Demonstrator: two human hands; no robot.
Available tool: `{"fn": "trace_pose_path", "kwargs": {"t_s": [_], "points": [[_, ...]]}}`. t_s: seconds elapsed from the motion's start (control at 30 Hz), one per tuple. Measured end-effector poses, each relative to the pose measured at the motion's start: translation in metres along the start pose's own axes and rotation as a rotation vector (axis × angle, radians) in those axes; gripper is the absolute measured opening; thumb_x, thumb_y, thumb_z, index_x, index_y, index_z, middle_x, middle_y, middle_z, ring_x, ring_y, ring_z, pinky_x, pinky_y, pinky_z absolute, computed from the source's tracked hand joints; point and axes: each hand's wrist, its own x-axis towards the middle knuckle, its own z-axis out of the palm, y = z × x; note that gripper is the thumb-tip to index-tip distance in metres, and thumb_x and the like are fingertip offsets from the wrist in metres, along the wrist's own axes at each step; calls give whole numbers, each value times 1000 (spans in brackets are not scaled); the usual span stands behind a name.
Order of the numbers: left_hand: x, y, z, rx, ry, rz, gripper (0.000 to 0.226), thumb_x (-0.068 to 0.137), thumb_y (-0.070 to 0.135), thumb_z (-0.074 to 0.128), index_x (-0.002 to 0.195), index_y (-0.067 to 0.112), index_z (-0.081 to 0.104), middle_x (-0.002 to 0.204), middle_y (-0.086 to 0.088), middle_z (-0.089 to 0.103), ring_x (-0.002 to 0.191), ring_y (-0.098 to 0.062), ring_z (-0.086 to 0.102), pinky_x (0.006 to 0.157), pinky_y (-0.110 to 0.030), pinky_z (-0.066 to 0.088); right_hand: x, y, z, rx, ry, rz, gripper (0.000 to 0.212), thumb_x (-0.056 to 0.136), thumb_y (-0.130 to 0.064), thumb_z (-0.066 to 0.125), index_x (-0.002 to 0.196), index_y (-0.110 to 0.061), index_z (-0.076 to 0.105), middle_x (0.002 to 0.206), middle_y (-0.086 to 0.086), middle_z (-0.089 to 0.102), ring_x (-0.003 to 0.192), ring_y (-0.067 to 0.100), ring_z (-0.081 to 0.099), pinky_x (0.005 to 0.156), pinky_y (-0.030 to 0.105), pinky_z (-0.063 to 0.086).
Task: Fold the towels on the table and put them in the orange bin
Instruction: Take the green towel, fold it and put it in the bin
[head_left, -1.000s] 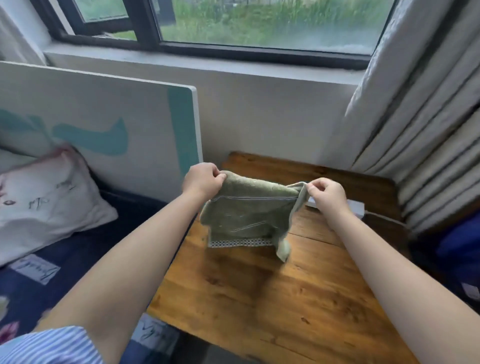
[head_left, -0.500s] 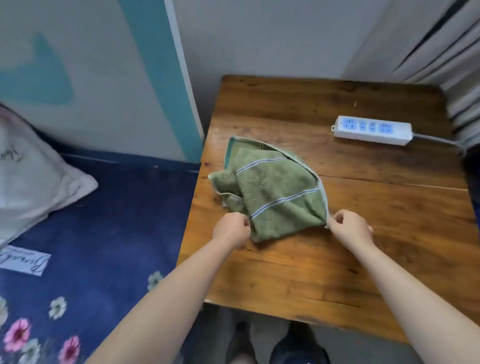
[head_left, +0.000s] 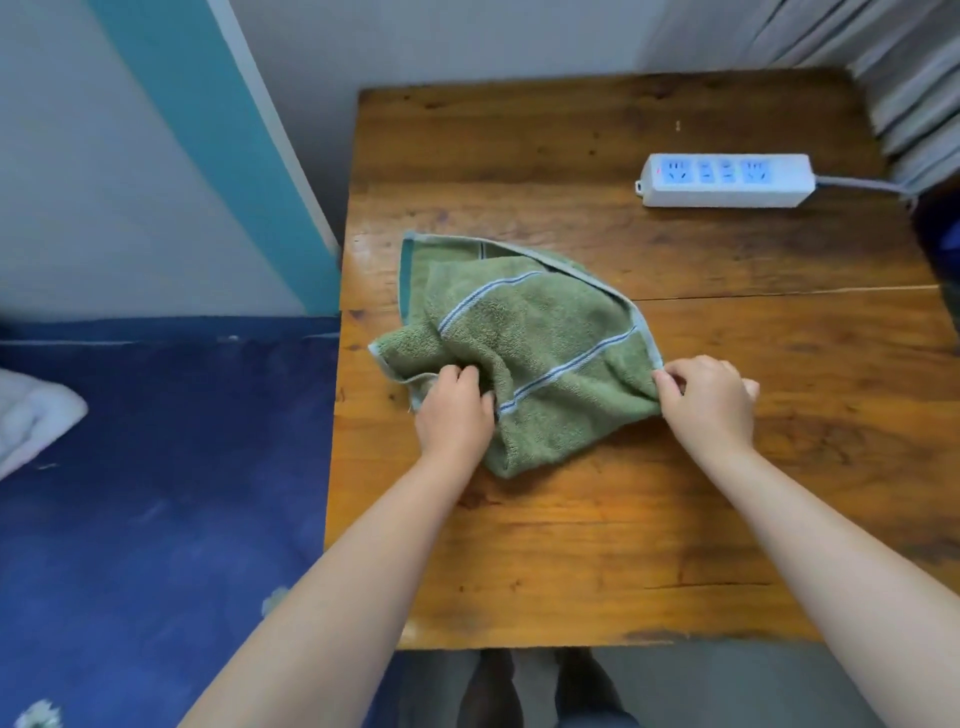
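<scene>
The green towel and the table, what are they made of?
The green towel looks like soft terry cloth, probably cotton: its surface is fuzzy and looped, with pale woven stripes and a stitched edge. The table looks like varnished wood: you can see brown grain, knots, a seam between boards, and shiny glare.

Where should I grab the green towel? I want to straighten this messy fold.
Probably the free corner of the green towel at its far left, pinched from the table's left side: it lies flat and uncovered, while the near edge is bunched under the left hand.
</scene>
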Motion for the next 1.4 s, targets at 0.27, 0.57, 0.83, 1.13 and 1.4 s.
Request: {"fn": "trace_pose_path", "kwargs": {"t_s": [0.27, 0.57, 0.83, 1.13, 1.4], "points": [[-14, -42, -31, -253, 175, 28, 19, 89, 16, 54, 91, 4, 69, 93, -14, 64, 94, -28, 55, 71, -25, 32, 15, 16, -23, 100, 42, 171, 25, 92, -15, 46, 98, -1, 66, 108, 20, 63, 106, 38, 50, 92, 42, 33], [-59, -67, -49, -425, 251, -350, 14, 93, 9, 42, 81, 6, 48, 97, -12, 47, 80, -19, 42, 70, -31, 36, -1, 7, -31, 291, -101, 444, 27, 94, -18, 43, 98, 0, 63, 111, 22, 62, 108, 38, 52, 92, 39, 39], [-15, -10, -56, -368, 284, -60, 29, 95, 15, 41, 117, 4, 57, 119, -11, 57, 110, -24, 51, 79, -22, 34, -23, 27, -13, 156, -239, 384, 20, 91, -15, 45, 95, -10, 65, 101, 16, 67, 101, 35, 55, 91, 40, 40], [29, 16, -63, -101, -90, -141, 42, 91, 39, 46, 116, 6, 56, 111, -13, 62, 103, -31, 57, 74, -32, 43, -8, 33, -20, 34, -286, 290, 21, 89, -12, 46, 95, -13, 66, 101, 14, 66, 105, 33, 53, 91, 37, 36], [-63, -29, -25, 263, -302, 110, 20, 87, 10, 46, 100, 13, 61, 106, -6, 59, 99, -29, 56, 71, -33, 45, -20, 37, -18, 147, -249, 286, 21, 90, -13, 48, 100, -10, 66, 105, 15, 66, 106, 34, 53, 92, 38, 36]]}}
